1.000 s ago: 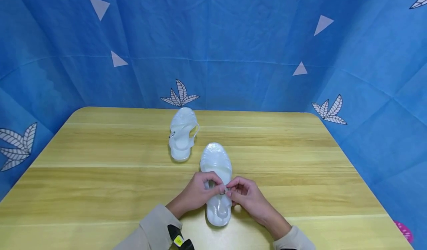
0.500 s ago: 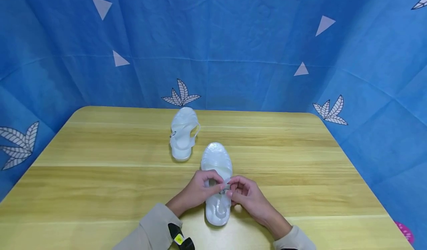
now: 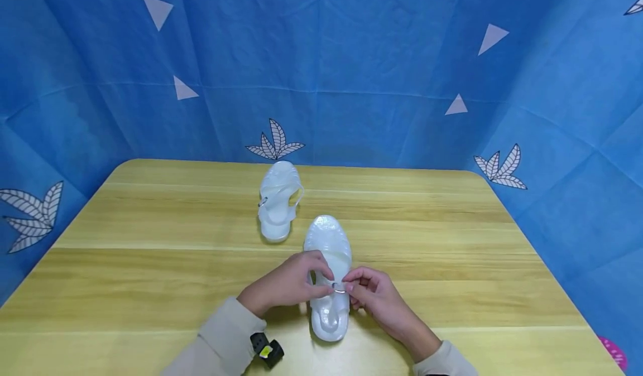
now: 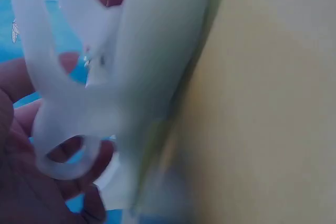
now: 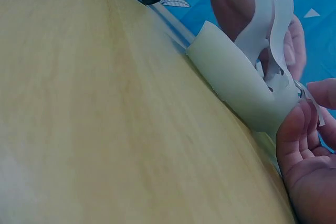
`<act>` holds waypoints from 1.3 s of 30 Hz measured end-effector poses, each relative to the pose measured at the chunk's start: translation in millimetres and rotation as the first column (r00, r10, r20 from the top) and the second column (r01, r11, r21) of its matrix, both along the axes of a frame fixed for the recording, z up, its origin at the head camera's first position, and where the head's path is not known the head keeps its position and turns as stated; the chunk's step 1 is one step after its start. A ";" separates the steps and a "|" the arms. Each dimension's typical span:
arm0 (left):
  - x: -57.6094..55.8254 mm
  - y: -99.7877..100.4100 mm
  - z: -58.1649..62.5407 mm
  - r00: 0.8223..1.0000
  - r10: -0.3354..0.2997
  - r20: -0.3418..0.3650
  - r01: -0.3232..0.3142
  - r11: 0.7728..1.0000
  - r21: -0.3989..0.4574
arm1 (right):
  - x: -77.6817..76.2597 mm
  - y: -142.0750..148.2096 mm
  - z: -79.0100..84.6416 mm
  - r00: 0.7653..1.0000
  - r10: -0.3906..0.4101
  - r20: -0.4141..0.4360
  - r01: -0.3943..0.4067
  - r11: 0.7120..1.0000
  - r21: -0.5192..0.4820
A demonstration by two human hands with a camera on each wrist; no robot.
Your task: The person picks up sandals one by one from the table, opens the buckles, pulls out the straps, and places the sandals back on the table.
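Note:
A shiny white jelly sandal (image 3: 329, 239) lies sole down on the table, toe pointing away from me. Across its middle is a strap with a small metal buckle (image 3: 339, 289). My right hand (image 3: 377, 298) pinches the strap between thumb and index finger at the buckle's right side; the strap's narrow end (image 5: 319, 116) shows by the fingers in the right wrist view. At the buckle's left, my left hand (image 3: 288, 281) has thumb and index finger apart, tips close to it. In the left wrist view, the sandal's side (image 4: 163, 30) hides part of the hands.
A matching white sandal (image 3: 276, 211) stands farther back, slightly left, its strap looped out at the side. The wood-grain table (image 3: 150, 287) meets a blue patterned cloth (image 3: 321, 58) behind and at the sides. A black wrist device (image 3: 268, 351) sits on my left cuff.
My left thumb and index finger have spread apart and drawn slightly left, uncovering more of the buckle. My right hand keeps its pinch in nearly the same place. The far sandal stays put.

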State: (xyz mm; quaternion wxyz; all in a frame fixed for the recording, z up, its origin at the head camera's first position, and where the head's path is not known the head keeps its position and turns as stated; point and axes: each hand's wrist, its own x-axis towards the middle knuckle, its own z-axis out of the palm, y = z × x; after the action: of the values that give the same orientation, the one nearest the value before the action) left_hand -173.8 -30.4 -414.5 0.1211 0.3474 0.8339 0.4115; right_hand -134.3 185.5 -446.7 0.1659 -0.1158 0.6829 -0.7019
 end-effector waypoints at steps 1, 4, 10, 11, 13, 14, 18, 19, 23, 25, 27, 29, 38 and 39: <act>-0.2 -1.4 2.6 1.000 -0.003 -0.003 0.003 1.000 -0.021 | 0.0 0.0 0.5 1.000 -0.001 0.001 0.001 1.000 0.004; 0.3 -3.7 6.9 1.000 -0.005 -0.003 0.005 0.999 -0.045 | -0.2 0.0 1.3 1.000 -0.003 0.002 0.003 1.000 0.009; 3.1 -0.9 3.9 1.000 0.004 0.002 -0.004 1.000 0.008 | -0.1 -0.4 0.7 1.000 -0.007 0.003 0.007 1.000 0.006; 3.4 -0.2 3.0 1.000 0.009 0.006 -0.009 1.000 0.019 | -0.2 -0.5 0.6 1.000 -0.009 0.005 0.009 1.000 0.004; 3.9 0.7 1.8 1.000 0.019 0.022 -0.019 0.999 0.041 | 0.0 -0.9 0.8 1.000 -0.015 0.012 0.015 1.000 -0.001; 4.2 1.1 1.1 0.999 0.025 0.034 -0.026 0.998 0.051 | 0.0 -1.0 1.0 1.000 -0.019 0.017 0.019 1.000 -0.005; 4.8 2.6 -2.7 0.996 0.042 0.084 -0.052 0.993 0.109 | 0.6 -1.4 2.0 0.999 -0.029 0.029 0.030 0.999 -0.019; 5.0 3.2 -4.0 0.994 0.048 0.100 -0.060 0.991 0.123 | 0.8 -1.4 2.0 0.999 -0.030 0.030 0.031 0.999 -0.022; 5.4 5.4 -7.6 0.987 0.061 0.150 -0.090 0.977 0.196 | 0.9 -0.6 2.2 0.999 -0.029 0.042 0.031 0.999 -0.027; 5.9 7.0 -8.7 0.984 0.066 0.165 -0.104 0.967 0.232 | 0.7 0.1 2.1 0.999 -0.027 0.048 0.029 0.999 -0.034; 6.8 8.9 -8.9 0.983 0.071 0.169 -0.115 0.957 0.265 | 0.5 1.0 2.0 0.998 -0.022 0.051 0.024 0.998 -0.049; 7.5 11.1 -9.0 0.981 0.081 0.175 -0.129 0.951 0.280 | 0.2 1.7 2.0 0.999 -0.011 0.048 0.015 0.997 -0.077; 11.7 16.3 -8.8 0.975 0.117 0.188 -0.167 0.946 0.280 | 0.6 2.8 0.2 0.999 0.031 0.019 -0.027 0.986 -0.167; 11.9 16.5 -9.3 0.976 0.118 0.184 -0.167 0.946 0.279 | 0.8 2.6 -0.2 0.999 0.028 0.018 -0.025 0.986 -0.166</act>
State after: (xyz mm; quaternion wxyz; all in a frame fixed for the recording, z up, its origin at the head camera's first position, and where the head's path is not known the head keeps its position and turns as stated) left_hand -161.9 -13.9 -423.8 0.1067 0.2651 0.7739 0.5652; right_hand -133.5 188.2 -447.0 0.1720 -0.1311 0.6189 -0.7551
